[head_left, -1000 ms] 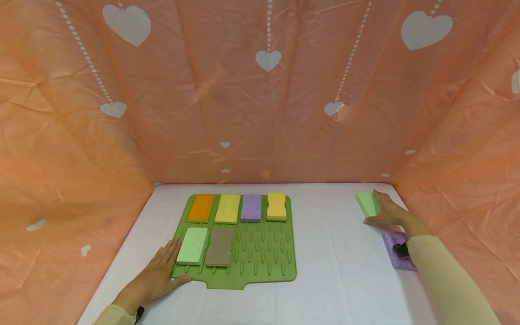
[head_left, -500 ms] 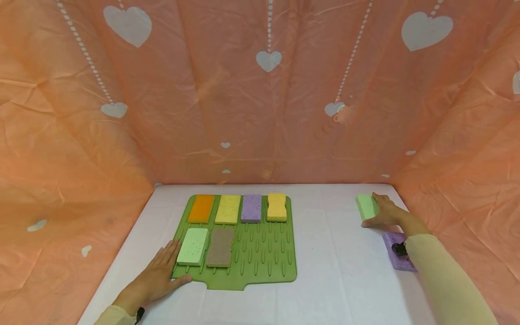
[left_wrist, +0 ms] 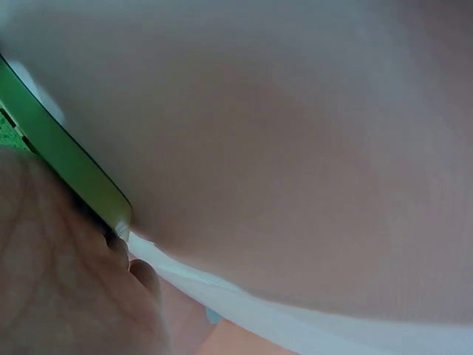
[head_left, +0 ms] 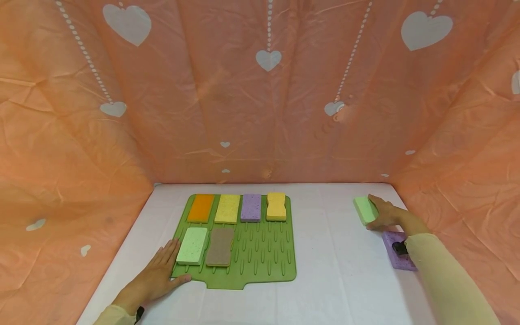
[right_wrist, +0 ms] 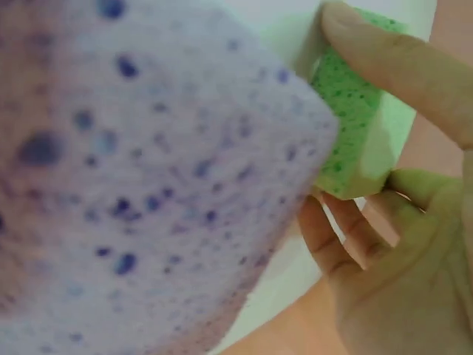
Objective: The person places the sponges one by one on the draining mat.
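My right hand [head_left: 385, 215] grips a light green sponge [head_left: 363, 210] at the right back of the white table, thumb on the near end and fingers at the far end. In the right wrist view the thumb and fingers span that sponge [right_wrist: 346, 118], with a speckled purple sponge [right_wrist: 185, 163] close to the camera. That purple sponge [head_left: 391, 253] lies on the table partly under my right wrist. My left hand [head_left: 156, 275] rests flat with fingers straight at the left edge of a green ridged mat [head_left: 264, 257], beside a pale green sponge [head_left: 192, 246].
Along the mat's back lie an orange sponge [head_left: 201, 208], a yellow sponge [head_left: 227, 209], a purple sponge [head_left: 251, 207] and a notched yellow sponge [head_left: 276, 206]. A grey-brown sponge [head_left: 220, 247] sits in the front row. Orange cloth [head_left: 268, 135] walls the table at back and sides.
My right hand has closed in on the light green sponge and shifted it slightly left and nearer. The left hand and the mat have stayed in place.
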`<control>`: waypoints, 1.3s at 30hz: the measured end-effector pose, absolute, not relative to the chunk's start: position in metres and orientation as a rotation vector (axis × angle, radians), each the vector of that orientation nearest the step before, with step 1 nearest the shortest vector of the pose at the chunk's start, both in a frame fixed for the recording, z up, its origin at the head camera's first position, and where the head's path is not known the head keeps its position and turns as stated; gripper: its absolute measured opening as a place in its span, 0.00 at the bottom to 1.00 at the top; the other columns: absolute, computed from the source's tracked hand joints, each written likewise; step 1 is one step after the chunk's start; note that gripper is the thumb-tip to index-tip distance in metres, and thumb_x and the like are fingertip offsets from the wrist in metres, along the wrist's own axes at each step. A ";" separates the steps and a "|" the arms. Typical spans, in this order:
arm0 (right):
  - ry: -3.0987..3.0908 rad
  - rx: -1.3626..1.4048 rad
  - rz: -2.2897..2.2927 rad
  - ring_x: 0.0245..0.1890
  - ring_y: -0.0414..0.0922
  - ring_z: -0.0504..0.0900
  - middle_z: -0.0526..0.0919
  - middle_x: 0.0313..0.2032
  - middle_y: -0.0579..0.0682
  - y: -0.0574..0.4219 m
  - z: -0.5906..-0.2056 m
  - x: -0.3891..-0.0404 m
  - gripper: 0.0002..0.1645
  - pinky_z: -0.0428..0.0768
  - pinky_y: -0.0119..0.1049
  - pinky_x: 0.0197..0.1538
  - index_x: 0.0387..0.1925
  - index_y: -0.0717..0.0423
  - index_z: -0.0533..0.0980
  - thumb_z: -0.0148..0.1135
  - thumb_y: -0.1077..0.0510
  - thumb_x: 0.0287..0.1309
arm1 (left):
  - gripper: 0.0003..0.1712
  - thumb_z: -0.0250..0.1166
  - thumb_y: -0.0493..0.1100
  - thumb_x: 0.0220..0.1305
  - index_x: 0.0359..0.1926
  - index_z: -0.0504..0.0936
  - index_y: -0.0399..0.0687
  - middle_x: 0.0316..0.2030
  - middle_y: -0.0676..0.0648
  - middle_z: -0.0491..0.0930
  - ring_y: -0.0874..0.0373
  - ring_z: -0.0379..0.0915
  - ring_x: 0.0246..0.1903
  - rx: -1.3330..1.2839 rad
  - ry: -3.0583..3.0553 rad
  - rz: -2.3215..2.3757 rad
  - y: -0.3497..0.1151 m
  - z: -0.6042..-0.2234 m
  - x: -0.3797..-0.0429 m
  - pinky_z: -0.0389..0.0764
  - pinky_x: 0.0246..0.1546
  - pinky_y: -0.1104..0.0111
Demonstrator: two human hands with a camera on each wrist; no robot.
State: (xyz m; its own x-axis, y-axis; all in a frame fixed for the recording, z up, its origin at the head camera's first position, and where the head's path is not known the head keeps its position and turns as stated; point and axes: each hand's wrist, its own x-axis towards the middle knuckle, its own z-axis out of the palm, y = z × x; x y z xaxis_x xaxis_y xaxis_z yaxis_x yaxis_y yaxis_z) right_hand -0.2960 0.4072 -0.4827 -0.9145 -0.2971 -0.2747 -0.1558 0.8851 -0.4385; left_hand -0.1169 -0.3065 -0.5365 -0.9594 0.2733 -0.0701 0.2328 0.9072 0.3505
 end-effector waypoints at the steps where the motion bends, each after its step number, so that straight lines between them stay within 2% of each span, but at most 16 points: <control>1: 2.729 -0.348 -0.591 0.69 0.81 0.59 0.53 0.74 0.83 0.407 -0.484 -0.296 0.74 0.60 0.81 0.69 0.79 0.80 0.46 0.84 0.48 0.50 | 0.66 0.66 0.72 0.69 0.82 0.51 0.25 0.84 0.28 0.45 0.29 0.41 0.82 0.393 2.954 0.525 -0.307 -0.536 -0.117 0.15 0.69 0.83; 5: 2.806 -0.372 -0.610 0.65 0.76 0.64 0.58 0.71 0.82 0.405 -0.492 -0.297 0.74 0.65 0.78 0.68 0.77 0.82 0.49 0.85 0.46 0.47 | 0.65 0.66 0.71 0.69 0.82 0.51 0.26 0.84 0.28 0.45 0.30 0.41 0.82 0.395 2.956 0.524 -0.307 -0.536 -0.117 0.15 0.69 0.83; 11: 2.926 -0.396 -0.682 0.58 0.71 0.71 0.67 0.65 0.81 0.402 -0.502 -0.300 0.73 0.74 0.69 0.61 0.73 0.84 0.55 0.88 0.43 0.46 | 0.65 0.66 0.71 0.69 0.82 0.51 0.26 0.84 0.27 0.45 0.29 0.40 0.82 0.398 2.945 0.531 -0.307 -0.537 -0.117 0.15 0.68 0.83; 18: 2.909 -0.343 -0.774 0.60 0.70 0.68 0.64 0.67 0.79 0.389 -0.498 -0.303 0.77 0.72 0.70 0.63 0.76 0.82 0.52 0.87 0.38 0.47 | 0.65 0.66 0.71 0.70 0.82 0.51 0.26 0.84 0.27 0.45 0.29 0.41 0.82 0.400 2.955 0.521 -0.307 -0.537 -0.117 0.15 0.69 0.83; 28: 2.950 -0.409 -0.815 0.59 0.67 0.68 0.67 0.66 0.77 0.363 -0.494 -0.301 0.75 0.75 0.64 0.59 0.77 0.79 0.54 0.86 0.39 0.48 | 0.65 0.66 0.72 0.69 0.83 0.51 0.27 0.84 0.28 0.45 0.30 0.41 0.82 0.395 2.954 0.519 -0.308 -0.537 -0.117 0.15 0.68 0.84; 35: 2.996 -0.509 -0.798 0.63 0.70 0.66 0.67 0.66 0.78 0.342 -0.489 -0.293 0.73 0.72 0.70 0.64 0.76 0.79 0.56 0.87 0.40 0.48 | 0.66 0.66 0.72 0.69 0.82 0.51 0.26 0.84 0.28 0.45 0.29 0.41 0.82 0.394 2.950 0.528 -0.308 -0.537 -0.117 0.14 0.67 0.84; 39: 3.021 -0.562 -0.782 0.63 0.69 0.67 0.68 0.66 0.77 0.331 -0.488 -0.288 0.72 0.74 0.69 0.64 0.75 0.78 0.59 0.87 0.39 0.47 | 0.66 0.66 0.72 0.69 0.82 0.51 0.26 0.83 0.28 0.46 0.29 0.41 0.82 0.392 2.946 0.538 -0.306 -0.535 -0.117 0.14 0.67 0.85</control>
State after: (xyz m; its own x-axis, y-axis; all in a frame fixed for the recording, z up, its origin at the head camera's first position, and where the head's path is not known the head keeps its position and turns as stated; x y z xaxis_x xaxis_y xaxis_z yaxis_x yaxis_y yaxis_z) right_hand -0.2879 0.3312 -0.4876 -0.9368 -0.3305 0.1148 -0.3447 0.8155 -0.4650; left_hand -0.1168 -0.3064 -0.5355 -0.9591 0.2739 -0.0716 0.2308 0.9031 0.3621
